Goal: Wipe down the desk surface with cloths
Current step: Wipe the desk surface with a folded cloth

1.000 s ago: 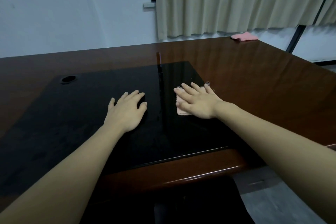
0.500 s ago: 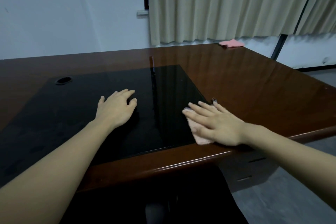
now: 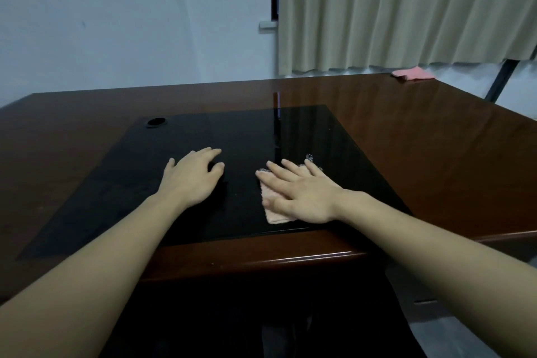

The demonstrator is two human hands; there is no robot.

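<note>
A glossy brown wooden desk (image 3: 421, 154) carries a black glass panel (image 3: 174, 206) in its middle. My right hand (image 3: 302, 192) lies flat with straight fingers on a pale pink cloth (image 3: 274, 212), pressing it onto the panel near the front edge. Most of the cloth is hidden under the palm; a corner shows past the fingertips. My left hand (image 3: 193, 177) rests flat on the bare glass, a short way left of the cloth, holding nothing.
A second pink cloth (image 3: 414, 73) lies at the desk's far right corner, below the beige curtain (image 3: 406, 9). A round cable hole (image 3: 156, 122) sits at the panel's far left. The desk's front edge (image 3: 261, 259) runs just below my wrists.
My right hand slid the cloth toward the front right corner of the panel, then back left onto the glass. The left hand stayed flat in place.
</note>
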